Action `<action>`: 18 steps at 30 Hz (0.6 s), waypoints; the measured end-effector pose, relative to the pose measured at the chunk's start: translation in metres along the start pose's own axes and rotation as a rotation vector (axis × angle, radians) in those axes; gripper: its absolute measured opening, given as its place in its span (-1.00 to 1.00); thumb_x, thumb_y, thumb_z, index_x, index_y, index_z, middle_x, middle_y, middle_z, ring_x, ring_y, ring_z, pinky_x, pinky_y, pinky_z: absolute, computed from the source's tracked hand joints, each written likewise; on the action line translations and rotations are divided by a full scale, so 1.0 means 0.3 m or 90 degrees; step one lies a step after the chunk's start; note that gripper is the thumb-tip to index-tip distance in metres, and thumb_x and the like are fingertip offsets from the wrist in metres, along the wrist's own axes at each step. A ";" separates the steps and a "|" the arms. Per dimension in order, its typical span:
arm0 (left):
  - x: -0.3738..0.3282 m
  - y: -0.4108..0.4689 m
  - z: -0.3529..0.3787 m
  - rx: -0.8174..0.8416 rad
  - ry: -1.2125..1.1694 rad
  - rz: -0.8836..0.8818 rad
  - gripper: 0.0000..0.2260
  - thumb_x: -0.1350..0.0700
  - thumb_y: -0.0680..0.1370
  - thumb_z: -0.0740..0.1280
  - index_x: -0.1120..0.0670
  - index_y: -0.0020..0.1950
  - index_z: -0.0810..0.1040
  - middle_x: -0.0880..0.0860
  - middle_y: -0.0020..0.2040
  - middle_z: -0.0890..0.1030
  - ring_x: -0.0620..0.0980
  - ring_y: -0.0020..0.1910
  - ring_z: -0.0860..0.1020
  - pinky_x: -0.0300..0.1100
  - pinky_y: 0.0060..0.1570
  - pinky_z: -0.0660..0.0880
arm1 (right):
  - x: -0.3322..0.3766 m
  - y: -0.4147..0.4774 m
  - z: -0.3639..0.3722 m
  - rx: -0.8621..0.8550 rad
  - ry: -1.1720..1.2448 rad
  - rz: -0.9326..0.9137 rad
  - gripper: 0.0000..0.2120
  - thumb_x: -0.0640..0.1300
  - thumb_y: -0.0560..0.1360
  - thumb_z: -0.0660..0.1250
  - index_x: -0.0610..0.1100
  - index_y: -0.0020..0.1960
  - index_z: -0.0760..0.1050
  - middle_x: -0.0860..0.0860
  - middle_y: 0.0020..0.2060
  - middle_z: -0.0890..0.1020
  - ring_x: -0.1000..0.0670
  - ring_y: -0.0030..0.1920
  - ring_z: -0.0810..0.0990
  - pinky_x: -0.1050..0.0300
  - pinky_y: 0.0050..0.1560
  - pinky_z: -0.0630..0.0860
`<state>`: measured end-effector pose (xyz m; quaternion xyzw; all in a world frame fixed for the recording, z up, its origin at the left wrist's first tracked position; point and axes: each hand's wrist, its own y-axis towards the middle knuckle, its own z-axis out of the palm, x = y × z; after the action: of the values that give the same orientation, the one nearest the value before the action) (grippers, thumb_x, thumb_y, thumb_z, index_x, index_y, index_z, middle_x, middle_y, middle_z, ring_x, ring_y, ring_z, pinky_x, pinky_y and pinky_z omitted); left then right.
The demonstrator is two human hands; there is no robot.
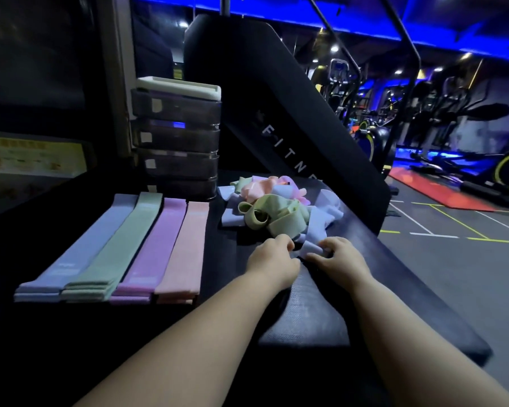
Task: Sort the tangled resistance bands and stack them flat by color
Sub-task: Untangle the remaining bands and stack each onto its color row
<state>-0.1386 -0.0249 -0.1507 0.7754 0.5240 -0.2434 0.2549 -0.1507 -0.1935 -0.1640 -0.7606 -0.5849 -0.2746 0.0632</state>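
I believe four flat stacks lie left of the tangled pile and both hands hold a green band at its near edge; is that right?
No: the head view shows the left hand and right hand holding a pale blue band, not green. The flat stacks and tangled pile are as you say.

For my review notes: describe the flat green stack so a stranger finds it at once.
Left of the tangled pile on the dark surface lie four flat stacks side by side. The green stack is second from left, between the blue stack and the purple stack.

white "FITN" lettering, black angled pad [279,118]
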 end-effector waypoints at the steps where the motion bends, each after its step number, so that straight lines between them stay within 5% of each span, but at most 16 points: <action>1: 0.003 0.006 0.010 -0.016 -0.021 0.005 -0.70 0.01 0.54 0.31 -0.02 0.26 0.46 0.04 0.20 0.54 0.11 0.21 0.50 -0.05 0.20 0.45 | -0.003 0.005 0.002 -0.003 0.004 0.003 -0.78 0.08 0.42 0.40 -0.02 -0.27 0.47 0.10 -0.16 0.52 -0.02 -0.02 0.52 -0.01 0.02 0.48; 4: 0.025 0.013 0.032 -0.069 -0.088 0.017 -0.61 0.03 0.52 0.35 -0.04 0.35 0.44 0.03 0.24 0.49 0.09 0.21 0.48 -0.03 0.23 0.43 | -0.012 -0.003 -0.003 -0.051 0.071 0.007 -0.86 -0.07 0.51 0.31 -0.12 -0.17 0.51 0.02 -0.25 0.58 -0.06 -0.14 0.52 0.09 -0.18 0.41; 8: 0.049 0.015 0.053 -0.063 -0.132 0.086 -0.48 0.05 0.51 0.38 -0.09 0.45 0.34 0.00 0.35 0.38 0.08 0.30 0.40 0.01 0.33 0.36 | -0.005 -0.057 -0.023 -0.119 0.212 -0.029 -0.91 -0.11 0.55 0.31 -0.06 -0.13 0.48 0.11 -0.35 0.54 0.11 -0.28 0.46 0.44 -0.29 0.33; 12: 0.051 -0.003 0.046 -0.041 -0.142 0.163 -0.40 0.05 0.52 0.39 -0.15 0.51 0.24 -0.11 0.47 0.26 -0.06 0.45 0.21 -0.12 0.47 0.16 | 0.026 -0.129 -0.042 -0.178 0.287 -0.085 -0.87 -0.12 0.54 0.33 -0.12 -0.16 0.46 0.08 -0.44 0.46 0.15 -0.40 0.37 0.33 -0.32 0.33; 18: 0.026 -0.036 0.037 -0.020 -0.210 0.270 -0.40 -0.08 0.41 0.36 -0.19 0.44 0.32 -0.14 0.46 0.29 -0.14 0.44 0.22 -0.25 0.46 0.13 | 0.039 -0.243 -0.064 -0.144 0.352 -0.139 -0.88 -0.23 0.54 0.35 -0.09 -0.16 0.48 0.05 -0.39 0.51 0.19 -0.39 0.36 0.30 -0.32 0.34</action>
<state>-0.1474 -0.0232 -0.1655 0.8137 0.3046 -0.2997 0.3941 -0.2229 -0.1689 -0.1586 -0.5923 -0.5895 -0.5390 0.1052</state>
